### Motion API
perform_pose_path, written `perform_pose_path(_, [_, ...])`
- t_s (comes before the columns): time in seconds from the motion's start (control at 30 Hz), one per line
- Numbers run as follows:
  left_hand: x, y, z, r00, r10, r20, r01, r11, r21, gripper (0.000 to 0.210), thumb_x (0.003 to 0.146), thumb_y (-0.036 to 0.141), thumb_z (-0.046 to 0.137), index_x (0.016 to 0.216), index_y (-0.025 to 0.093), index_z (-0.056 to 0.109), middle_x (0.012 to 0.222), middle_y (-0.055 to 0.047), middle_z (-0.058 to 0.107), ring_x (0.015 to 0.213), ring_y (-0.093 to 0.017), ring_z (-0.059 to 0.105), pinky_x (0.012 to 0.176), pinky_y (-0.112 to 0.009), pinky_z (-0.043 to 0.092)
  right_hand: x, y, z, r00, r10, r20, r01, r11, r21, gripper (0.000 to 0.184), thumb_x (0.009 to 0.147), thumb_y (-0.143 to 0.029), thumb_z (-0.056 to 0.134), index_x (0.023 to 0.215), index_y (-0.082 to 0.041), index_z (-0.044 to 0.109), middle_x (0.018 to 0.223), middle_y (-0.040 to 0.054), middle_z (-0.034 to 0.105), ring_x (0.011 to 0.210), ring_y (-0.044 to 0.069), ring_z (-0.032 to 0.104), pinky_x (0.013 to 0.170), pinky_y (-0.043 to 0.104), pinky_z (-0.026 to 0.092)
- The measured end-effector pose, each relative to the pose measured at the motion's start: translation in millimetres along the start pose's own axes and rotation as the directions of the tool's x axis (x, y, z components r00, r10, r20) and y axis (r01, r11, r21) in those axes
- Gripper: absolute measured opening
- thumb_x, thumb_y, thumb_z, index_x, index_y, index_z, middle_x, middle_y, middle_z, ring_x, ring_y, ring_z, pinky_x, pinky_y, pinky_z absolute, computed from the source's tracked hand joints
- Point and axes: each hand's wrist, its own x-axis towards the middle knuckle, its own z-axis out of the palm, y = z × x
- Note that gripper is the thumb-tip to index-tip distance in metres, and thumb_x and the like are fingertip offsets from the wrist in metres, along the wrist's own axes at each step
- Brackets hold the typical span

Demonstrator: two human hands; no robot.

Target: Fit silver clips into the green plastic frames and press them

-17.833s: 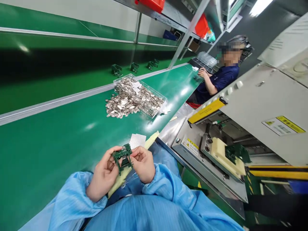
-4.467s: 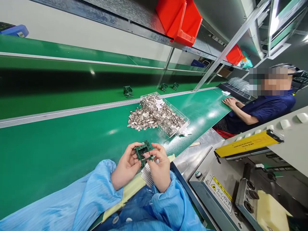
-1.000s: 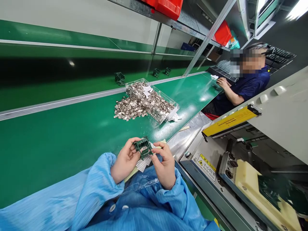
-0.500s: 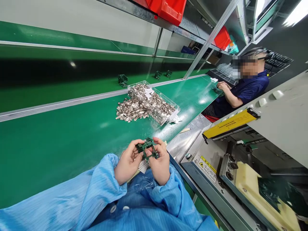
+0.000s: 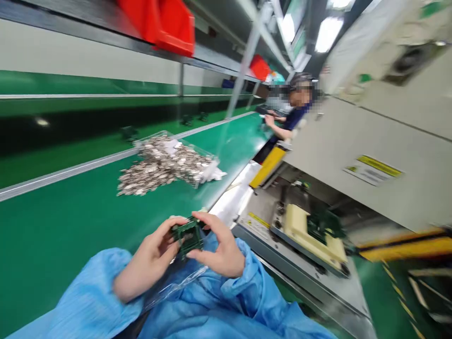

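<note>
A small dark green open-sided frame (image 5: 189, 237), apparently plastic, is held just above the lap, near the table's front edge. My left hand (image 5: 152, 254) grips its left side, the thumb below and the fingers on top. At its right side is my right hand (image 5: 219, 247), index finger on the upper edge and thumb at the lower corner. Beyond the hands, a clear tray (image 5: 208, 172) lies on the green table. A heap of small silvery metal pieces (image 5: 151, 172) fills it and spills out to its left. Motion blurs the finer detail.
At the right, a press-like machine (image 5: 261, 226) holds a cream fixture (image 5: 294, 230) beside a yellow bar (image 5: 268, 165). Several dark green frames (image 5: 129, 133) stand behind the tray. Red bins (image 5: 173, 28) sit on the shelf above. A co-worker (image 5: 282, 125) sits farther along the table.
My view has swung right, bringing more of the machine into sight. The green frame has been turned in my hands, and my right hand's fingers are spread wider around it.
</note>
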Motion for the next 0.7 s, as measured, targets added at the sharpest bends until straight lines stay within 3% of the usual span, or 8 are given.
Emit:
perform_pose_path(0.1, [20,27,16.6,0.947,-0.077,0.312,0.104,0.992,-0.072,0.058,0.07,0.038,0.075,0.124,0.03,0.057,0.104,-0.009,0.07,0.088,-0.028,0.069,0.077,-0.04,0.058,-27,-23,-38,0.997,-0.012,-0.078,0.012,1.0,-0.003,0.058,0.074,-0.053,0.075,0.126,-0.03,0.059,0.119,0.0044,0.064,0.107,0.026,0.06,0.095,0.037,0.047])
perform_pose_path(0.17, [45,48,38.5,0.831,-0.073,0.552,0.141,0.987,-0.081,0.064,0.067,0.036,0.078,0.128,0.029,0.056,0.111,-0.012,0.07,0.096,-0.032,0.069,0.079,-0.042,0.058,-54,-34,-66,0.985,-0.037,-0.169,0.038,0.999,0.004,0.056,0.073,-0.057,0.075,0.123,-0.033,0.06,0.115,0.003,0.066,0.105,0.028,0.062,0.095,0.039,0.048])
perform_pose_path(0.23, [73,67,73.1,0.754,0.013,0.656,0.032,0.998,-0.057,0.057,0.067,0.03,0.078,0.122,0.025,0.062,0.109,-0.013,0.071,0.098,-0.032,0.069,0.08,-0.041,0.059,-87,-38,-93,0.919,-0.066,-0.388,0.066,0.998,-0.014,0.057,0.072,-0.061,0.074,0.12,-0.033,0.061,0.114,0.0048,0.065,0.103,0.029,0.063,0.092,0.042,0.05])
perform_pose_path(0.3, [97,78,118.3,0.766,0.157,0.623,-0.167,0.985,-0.043,0.044,0.069,0.028,0.076,0.112,0.023,0.068,0.106,-0.011,0.072,0.098,-0.029,0.069,0.082,-0.038,0.059,-120,-35,-119,0.703,-0.108,-0.703,0.064,0.994,-0.088,0.058,0.073,-0.059,0.073,0.121,-0.03,0.058,0.117,0.0076,0.063,0.103,0.029,0.063,0.09,0.043,0.052])
perform_pose_path(0.4, [120,81,193.4,0.766,0.342,0.544,-0.409,0.912,0.002,0.05,0.066,0.032,0.078,0.113,0.021,0.067,0.118,-0.012,0.068,0.11,-0.031,0.063,0.095,-0.042,0.053,-158,-21,-159,0.248,-0.212,-0.945,-0.05,0.972,-0.231,0.059,0.076,-0.041,0.077,0.125,-0.023,0.052,0.123,0.0107,0.059,0.109,0.027,0.059,0.096,0.045,0.047])
perform_pose_path(0.47, [126,79,237.8,0.767,0.361,0.53,-0.445,0.895,0.035,0.066,0.06,0.033,0.082,0.121,0.018,0.062,0.13,-0.015,0.06,0.121,-0.035,0.056,0.104,-0.048,0.044,-173,-13,-183,0.127,-0.235,-0.964,-0.156,0.955,-0.253,0.061,0.072,-0.036,0.079,0.123,-0.019,0.05,0.122,0.0126,0.059,0.114,0.027,0.057,0.1,0.048,0.044])
perform_pose_path(0.6, [129,79,281.7,0.788,0.301,0.537,-0.382,0.923,0.043,0.071,0.059,0.031,0.083,0.123,0.014,0.06,0.115,-0.018,0.067,0.111,-0.038,0.062,0.099,-0.053,0.047,-174,-7,-218,0.181,-0.17,-0.969,-0.288,0.933,-0.217,0.064,0.067,-0.04,0.081,0.118,-0.016,0.051,0.117,0.0157,0.062,0.112,0.028,0.057,0.098,0.048,0.045])
perform_pose_path(0.7, [130,84,257.9,0.815,0.292,0.501,-0.309,0.95,-0.051,0.069,0.064,0.029,0.08,0.126,0.013,0.056,0.109,-0.015,0.068,0.103,-0.031,0.066,0.095,-0.047,0.052,-158,-7,-228,0.347,-0.126,-0.929,-0.346,0.904,-0.252,0.065,0.066,-0.042,0.081,0.117,-0.015,0.053,0.114,0.0163,0.064,0.106,0.028,0.061,0.093,0.047,0.048])
